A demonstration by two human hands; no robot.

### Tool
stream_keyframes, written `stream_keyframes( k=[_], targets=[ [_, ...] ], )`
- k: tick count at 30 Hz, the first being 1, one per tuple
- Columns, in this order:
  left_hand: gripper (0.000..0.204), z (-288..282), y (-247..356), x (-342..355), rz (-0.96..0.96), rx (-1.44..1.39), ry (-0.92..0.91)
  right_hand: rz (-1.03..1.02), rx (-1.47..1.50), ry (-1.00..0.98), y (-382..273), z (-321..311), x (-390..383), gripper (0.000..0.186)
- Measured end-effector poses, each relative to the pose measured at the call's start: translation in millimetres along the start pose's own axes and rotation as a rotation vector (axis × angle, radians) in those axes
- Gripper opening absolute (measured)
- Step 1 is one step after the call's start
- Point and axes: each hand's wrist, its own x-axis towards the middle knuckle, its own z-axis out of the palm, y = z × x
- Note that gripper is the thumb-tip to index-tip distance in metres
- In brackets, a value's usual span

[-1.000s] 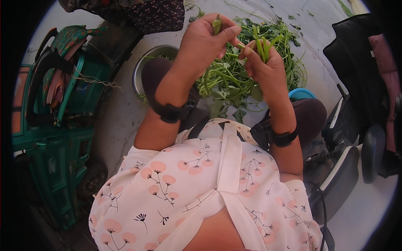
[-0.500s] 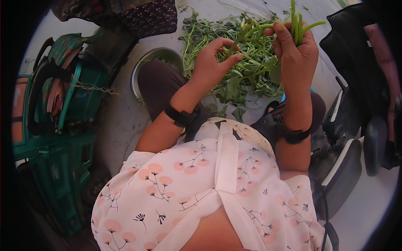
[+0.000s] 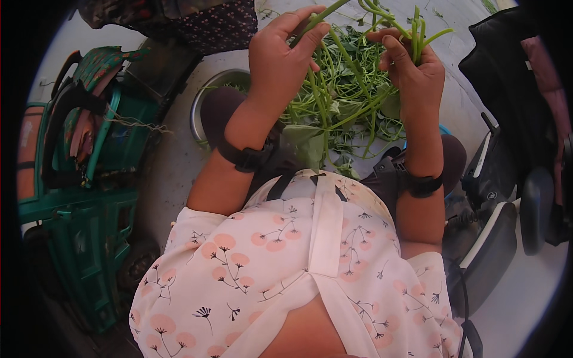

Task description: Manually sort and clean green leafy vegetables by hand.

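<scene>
My left hand (image 3: 276,59) is raised over the pile, closed around a thick green stem (image 3: 325,13) that slants up to the right. Leafy vines (image 3: 322,98) hang below that hand, a broad leaf reaching near my lap. Farther right, my right hand (image 3: 415,77) is closed round several green stem pieces (image 3: 418,37) that stick up past its fingers. Its thumb and forefinger are close together near a thin curling stem. Beneath both hands a heap of leafy green vines (image 3: 373,116) lies on the pale floor.
A metal bowl (image 3: 196,113) with some greens in it stands left of the heap, beside my knee. A green vehicle-like frame (image 3: 89,227) is at the left. A dark patterned cloth (image 3: 224,27) hangs at the top. A black-and-white machine (image 3: 489,238) stands close on the right.
My left hand has moved up and left, lifting a vine whose leaves now hang from it. The right hand has shifted only slightly and keeps its stems.
</scene>
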Motion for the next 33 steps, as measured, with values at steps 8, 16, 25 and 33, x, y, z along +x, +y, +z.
stream_keyframes(
  k=[8,16,25,33],
  targets=[
    [0.018,15.9,35.8,1.4,-0.354,-0.318,-0.175,-0.064,-0.2,-0.088,19.8,15.9,-7.4,0.022],
    [0.033,9.5,18.2,3.9,-0.123,-0.102,-0.23,-0.507,-0.621,-0.093,27.5,-1.2,2.4,0.032],
    [0.032,21.8,8.4,-6.5,-0.068,-0.142,-0.237,-0.428,-0.539,-0.163,18.7,8.6,2.3,0.027],
    [0.023,19.9,3.3,-7.3,0.453,0.509,0.062,-0.64,-0.737,-0.106,9.8,8.4,-1.0,0.028]
  ],
)
